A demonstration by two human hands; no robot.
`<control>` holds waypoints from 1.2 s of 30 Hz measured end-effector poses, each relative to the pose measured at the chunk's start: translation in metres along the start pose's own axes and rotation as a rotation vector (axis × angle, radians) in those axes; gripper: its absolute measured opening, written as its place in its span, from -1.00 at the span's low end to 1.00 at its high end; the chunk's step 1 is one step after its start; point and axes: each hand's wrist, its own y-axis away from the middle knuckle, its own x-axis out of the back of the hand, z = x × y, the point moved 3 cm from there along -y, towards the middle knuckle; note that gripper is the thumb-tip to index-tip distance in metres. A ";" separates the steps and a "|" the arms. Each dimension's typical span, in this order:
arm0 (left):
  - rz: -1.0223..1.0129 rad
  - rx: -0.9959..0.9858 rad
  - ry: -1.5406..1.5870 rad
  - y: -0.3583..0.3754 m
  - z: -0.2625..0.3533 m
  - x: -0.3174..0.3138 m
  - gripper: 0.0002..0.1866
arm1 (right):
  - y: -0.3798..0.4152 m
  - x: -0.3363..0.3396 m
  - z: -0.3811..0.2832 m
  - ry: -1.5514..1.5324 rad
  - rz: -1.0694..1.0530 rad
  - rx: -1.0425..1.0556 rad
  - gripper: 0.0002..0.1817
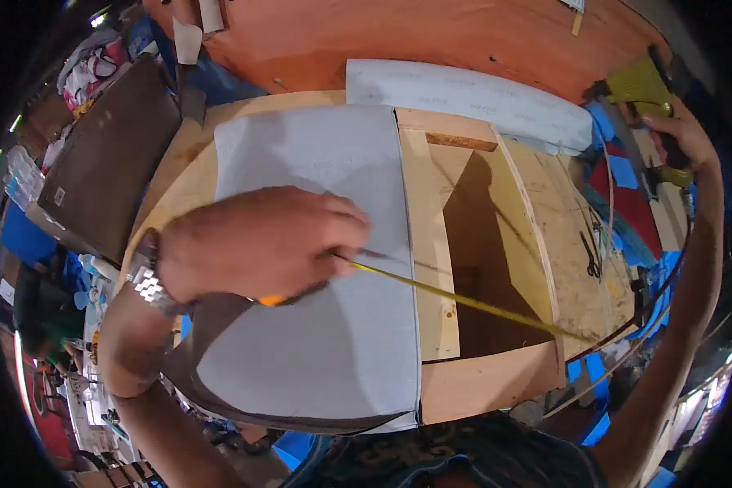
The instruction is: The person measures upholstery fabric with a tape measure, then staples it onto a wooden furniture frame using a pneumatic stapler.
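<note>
- an orange-brown surface point(431, 37) spans the back of your view, beyond the work.
- your wooden box point(492, 378) fills the middle, pale and light-grained, with a deep rectangular opening point(488, 268) in its right half.
- a pale grey sheet point(301, 154) lies flat over the left part of the box, its right edge running just beside the opening.
- a dark brown panel point(106, 154) stands tilted to the left of the box.
- a roll of pale material point(464, 102) lies along the back of the box, behind the opening.
- your left hand point(260, 236) is over the grey sheet, fingers curled closed around the tape measure point(272, 300); a bit of its orange case shows under your palm.
- your right hand point(681, 137) is raised at the far right, next to a yellow-green object point(647, 89); you can't tell from here whether the fingers grip anything.
- the yellow tape blade point(480, 305) runs from your left hand across the opening, slanting down to the right edge of the box, well apart from your right hand.
- dark scissors point(591, 259) lie on the wood right of the opening.
- a metal-banded watch point(148, 285) sits on your left wrist.
</note>
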 end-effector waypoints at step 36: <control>0.031 -0.104 -0.003 -0.029 0.005 -0.015 -0.83 | -0.005 -0.195 -0.149 0.277 -0.774 0.075 -0.64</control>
